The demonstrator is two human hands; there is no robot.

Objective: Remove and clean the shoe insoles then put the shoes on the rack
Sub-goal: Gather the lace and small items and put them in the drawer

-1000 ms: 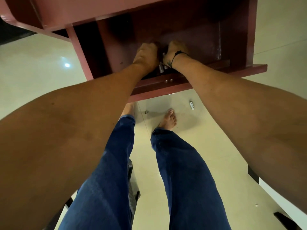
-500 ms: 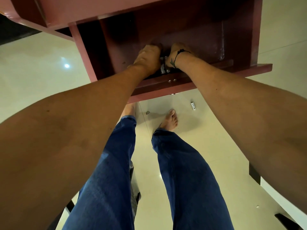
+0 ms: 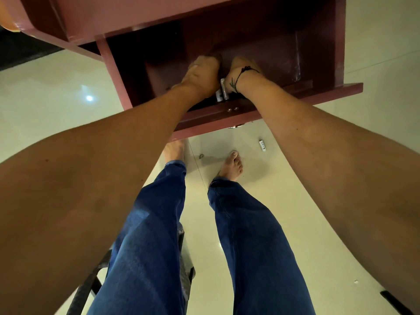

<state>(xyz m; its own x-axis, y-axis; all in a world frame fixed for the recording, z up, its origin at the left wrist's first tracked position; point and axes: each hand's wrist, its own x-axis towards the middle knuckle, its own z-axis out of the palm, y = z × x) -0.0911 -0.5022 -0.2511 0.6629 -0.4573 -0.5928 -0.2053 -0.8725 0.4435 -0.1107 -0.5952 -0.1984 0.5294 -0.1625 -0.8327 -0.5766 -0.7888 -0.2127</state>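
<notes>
Both hands, left hand (image 3: 200, 76) and right hand (image 3: 241, 69), have barely shifted inside the rack (image 3: 341, 92), placing shoes; fingers hidden, grip unclear; next, release.

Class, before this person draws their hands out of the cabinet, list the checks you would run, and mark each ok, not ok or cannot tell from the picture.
1. Both hands inside the dark red wooden shoe rack cabinet: ok.
2. Left hand gripping something: cannot tell, its fingers are hidden.
3. Right hand gripping something: cannot tell, likewise hidden.
4. Shoe resting on the shelf: cannot tell; only a small silvery part shows between the wrists.
5. Flap door open wide enough: ok.
6. Floor by the bare feet free of trip hazards: not ok, a small white object lies there.
</notes>
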